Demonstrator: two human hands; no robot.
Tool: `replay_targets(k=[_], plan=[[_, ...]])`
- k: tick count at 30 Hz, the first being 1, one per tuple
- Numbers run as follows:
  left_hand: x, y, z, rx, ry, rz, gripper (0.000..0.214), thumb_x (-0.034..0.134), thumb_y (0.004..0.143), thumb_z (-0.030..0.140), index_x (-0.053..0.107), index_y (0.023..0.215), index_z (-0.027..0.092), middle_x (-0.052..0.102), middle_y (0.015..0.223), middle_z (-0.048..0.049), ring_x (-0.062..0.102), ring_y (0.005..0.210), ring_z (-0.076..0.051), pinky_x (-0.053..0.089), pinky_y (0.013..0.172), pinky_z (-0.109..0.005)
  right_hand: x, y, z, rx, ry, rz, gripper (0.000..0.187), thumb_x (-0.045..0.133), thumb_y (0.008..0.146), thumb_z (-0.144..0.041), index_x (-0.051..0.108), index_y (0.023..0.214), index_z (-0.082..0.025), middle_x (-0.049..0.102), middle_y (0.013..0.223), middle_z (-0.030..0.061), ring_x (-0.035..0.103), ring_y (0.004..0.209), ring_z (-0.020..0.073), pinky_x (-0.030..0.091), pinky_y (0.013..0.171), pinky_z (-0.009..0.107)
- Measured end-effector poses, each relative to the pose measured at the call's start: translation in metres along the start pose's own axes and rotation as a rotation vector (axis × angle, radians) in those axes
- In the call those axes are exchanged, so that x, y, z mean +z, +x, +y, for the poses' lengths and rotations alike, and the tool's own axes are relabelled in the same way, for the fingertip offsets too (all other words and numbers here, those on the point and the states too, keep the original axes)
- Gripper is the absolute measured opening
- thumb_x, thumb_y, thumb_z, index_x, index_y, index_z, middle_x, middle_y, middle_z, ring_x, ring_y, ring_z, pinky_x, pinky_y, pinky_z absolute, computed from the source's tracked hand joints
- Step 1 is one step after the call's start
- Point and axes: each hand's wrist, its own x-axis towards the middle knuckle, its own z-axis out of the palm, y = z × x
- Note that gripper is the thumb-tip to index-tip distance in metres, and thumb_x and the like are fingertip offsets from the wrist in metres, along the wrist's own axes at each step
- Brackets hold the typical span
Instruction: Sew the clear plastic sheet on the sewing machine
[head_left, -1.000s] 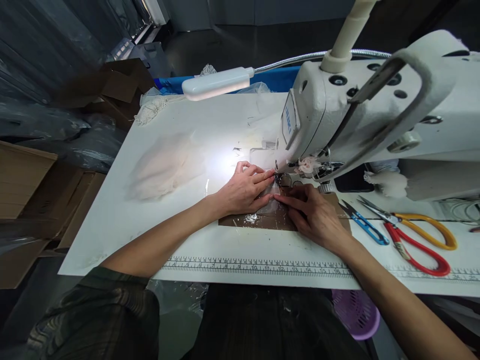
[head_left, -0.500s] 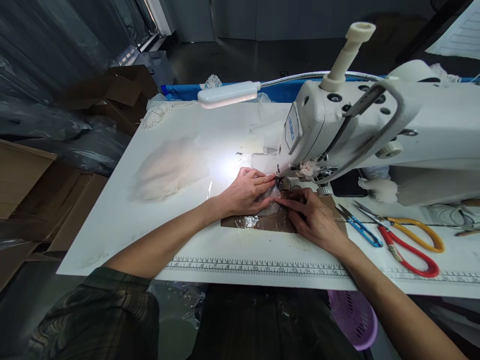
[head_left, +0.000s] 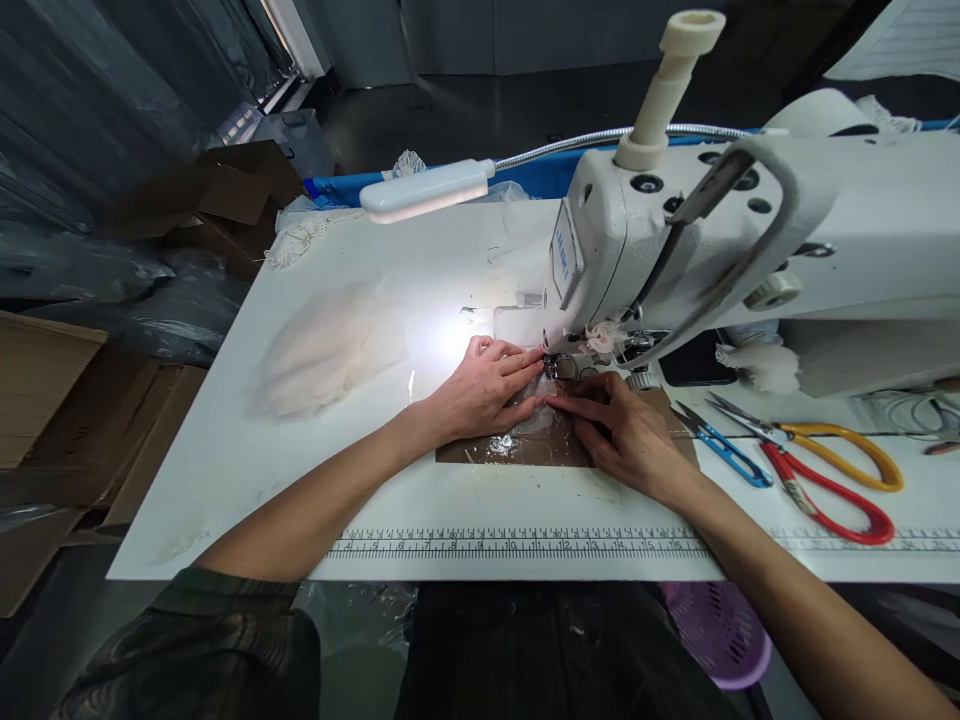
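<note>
A white sewing machine (head_left: 600, 240) stands over the table, its presser foot (head_left: 551, 365) low beside my fingertips. My left hand (head_left: 495, 390) lies flat with its fingers stretched toward the foot, pressing on a thin sheer piece of fabric (head_left: 541, 415). Close by on the right, my right hand (head_left: 619, 430) has thumb and forefinger drawn together at the edge of that fabric; the pinch itself is partly hidden. Under both hands is a brown sheet (head_left: 480, 450) with a shiny clear covering. The needle is hard to make out.
Blue thread snips (head_left: 727, 450) and scissors with red and yellow handles (head_left: 832, 480) lie right of my right hand. A sheer pale fabric heap (head_left: 322, 350) rests on the left. A lamp (head_left: 427, 190) hangs above; a ruler tape (head_left: 510, 545) runs along the front edge.
My view has shifted slightly, so the machine and lamp appear a little further left. Both hands keep nearly the same place on the fabric by the presser foot.
</note>
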Motion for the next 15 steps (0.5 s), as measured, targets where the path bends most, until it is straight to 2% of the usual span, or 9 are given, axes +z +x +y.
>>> replay_targets(k=[9, 15], plan=[[-0.0002, 0.0003, -0.0012, 0.000, -0.006, -0.014, 0.041, 0.041, 0.097, 0.039, 0.056, 0.126, 0.014, 0.056, 0.134, -0.0112, 0.050, 0.114, -0.027, 0.035, 0.094, -0.047, 0.0015, -0.0021, 0.0019, -0.039, 0.015, 0.022, 0.040, 0.049, 0.087, -0.018, 0.064, 0.121, -0.031, 0.057, 0.113, 0.0077, 0.055, 0.105, 0.0225, 0.050, 0.088, 0.038], [0.0015, -0.0003, -0.0021, 0.006, 0.002, -0.009, 0.040, 0.042, 0.097, 0.038, 0.055, 0.126, 0.014, 0.056, 0.133, -0.0113, 0.050, 0.113, -0.026, 0.036, 0.093, -0.047, 0.0026, -0.0030, 0.0025, -0.020, -0.008, 0.015, 0.039, 0.050, 0.087, -0.020, 0.064, 0.122, -0.032, 0.057, 0.113, 0.0085, 0.056, 0.102, 0.0233, 0.051, 0.084, 0.040]])
